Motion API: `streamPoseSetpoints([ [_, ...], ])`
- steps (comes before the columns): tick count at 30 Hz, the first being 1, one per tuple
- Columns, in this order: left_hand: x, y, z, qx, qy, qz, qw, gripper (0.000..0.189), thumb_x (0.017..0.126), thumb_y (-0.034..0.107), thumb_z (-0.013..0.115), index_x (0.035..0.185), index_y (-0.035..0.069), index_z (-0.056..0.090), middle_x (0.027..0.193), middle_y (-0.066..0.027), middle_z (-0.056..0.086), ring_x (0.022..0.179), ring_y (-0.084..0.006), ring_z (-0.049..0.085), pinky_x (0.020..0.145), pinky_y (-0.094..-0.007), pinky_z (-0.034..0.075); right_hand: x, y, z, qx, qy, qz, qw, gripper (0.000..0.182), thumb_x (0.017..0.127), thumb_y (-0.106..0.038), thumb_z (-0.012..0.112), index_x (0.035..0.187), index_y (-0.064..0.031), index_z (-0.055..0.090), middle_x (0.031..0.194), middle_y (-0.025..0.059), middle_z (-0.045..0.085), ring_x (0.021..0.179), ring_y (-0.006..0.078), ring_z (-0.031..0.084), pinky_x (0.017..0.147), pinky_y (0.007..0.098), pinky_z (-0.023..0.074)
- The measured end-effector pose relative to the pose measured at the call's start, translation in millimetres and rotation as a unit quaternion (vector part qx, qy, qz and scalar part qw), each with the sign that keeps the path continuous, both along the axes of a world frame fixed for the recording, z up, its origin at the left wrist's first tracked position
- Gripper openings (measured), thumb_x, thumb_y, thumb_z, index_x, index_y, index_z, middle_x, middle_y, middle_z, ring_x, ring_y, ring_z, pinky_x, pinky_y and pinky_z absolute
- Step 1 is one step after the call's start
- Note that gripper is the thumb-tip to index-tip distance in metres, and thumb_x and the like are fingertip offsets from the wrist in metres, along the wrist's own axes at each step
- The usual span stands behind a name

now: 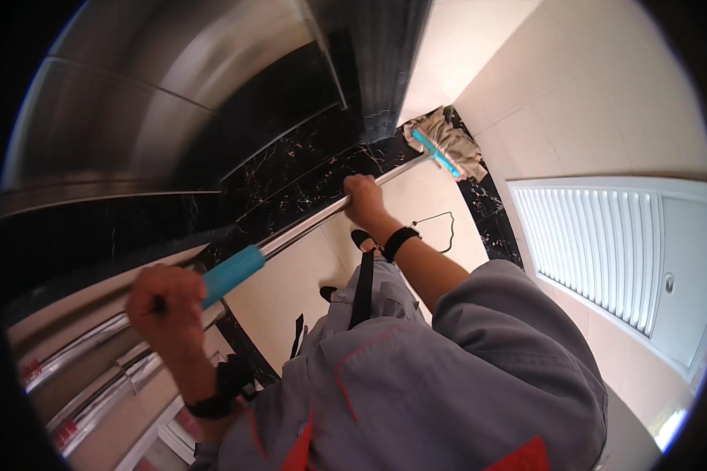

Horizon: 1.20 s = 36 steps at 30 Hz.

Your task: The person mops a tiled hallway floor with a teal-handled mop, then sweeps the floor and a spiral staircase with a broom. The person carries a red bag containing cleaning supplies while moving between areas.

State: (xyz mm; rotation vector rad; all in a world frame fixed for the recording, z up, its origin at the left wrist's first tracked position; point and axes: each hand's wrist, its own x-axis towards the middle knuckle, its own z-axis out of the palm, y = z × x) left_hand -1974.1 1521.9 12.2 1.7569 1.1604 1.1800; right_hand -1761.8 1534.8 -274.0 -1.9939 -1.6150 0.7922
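Observation:
I hold a flat mop with both hands. My left hand (168, 300) is closed around the end of its turquoise grip (235, 271), at the lower left. Further along, my right hand (364, 200) wraps the metal pole (306, 224). The pole runs up to the right and meets a turquoise head bar (435, 153). Under that bar lies a crumpled grey-beige mop cloth (451, 138), resting on the floor in the corner by the walls. It covers part of the black marble border and the pale tile.
A dark, shiny panelled surface (271, 106) stands at the upper left above black marble edging (306, 159). A white louvred panel (595, 253) is on the right wall. Metal rails (82, 347) run at the lower left. A thin dark loop (451, 226) shows against the pale floor (306, 265).

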Motion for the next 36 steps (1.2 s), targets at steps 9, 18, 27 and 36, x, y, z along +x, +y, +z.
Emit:
streamPoseSetpoints([
  [9,-110.2,-25.2,93.3,0.098,0.063,0.149,0.982,0.023,0.08,0.015,0.059,0.068,0.005,0.042,0.057,-0.0014,0.035,0.048,-0.0091,0.033,0.043,-0.0216,0.027,-201.7,20.0,53.6,0.042,0.179,0.141,0.973,0.019,0.061,0.001,0.059,0.074,-0.0083,0.048,0.081,0.0111,0.052,0.086,0.0336,0.047,0.065,0.0537,0.0387],
  [18,-145.7,-77.1,30.0,0.123,-0.068,0.269,0.953,0.019,0.078,0.008,0.061,0.069,0.002,0.046,0.058,-0.004,0.042,0.047,-0.0113,0.039,0.044,-0.0255,0.032,-243.5,54.5,9.6,0.1,0.133,0.302,0.939,0.014,0.064,-0.002,0.057,0.073,-0.0065,0.048,0.078,0.0117,0.051,0.083,0.0338,0.047,0.062,0.0469,0.0387],
  [27,-237.6,-169.3,21.6,0.062,-0.018,0.498,0.865,0.025,0.08,0.01,0.06,0.063,0.005,0.042,0.054,-0.0033,0.042,0.046,-0.0085,0.038,0.045,-0.0221,0.03,-379.5,-2.4,12.4,-0.036,0.125,0.45,0.884,0.014,0.07,-0.012,0.061,0.083,-0.0071,0.056,0.092,0.0114,0.054,0.098,0.0338,0.045,0.074,0.0659,0.0322],
  [36,-234.2,-195.1,95.8,0.08,0.034,0.563,0.822,0.028,0.087,0.008,0.047,0.061,0.008,0.036,0.055,0.0004,0.027,0.05,-0.0091,0.026,0.05,-0.0226,0.024,-419.0,-65.1,71.5,-0.084,0.249,0.536,0.802,0.007,0.07,-0.007,0.059,0.073,-0.0033,0.053,0.084,0.0162,0.053,0.094,0.0376,0.045,0.069,0.0608,0.0336],
])
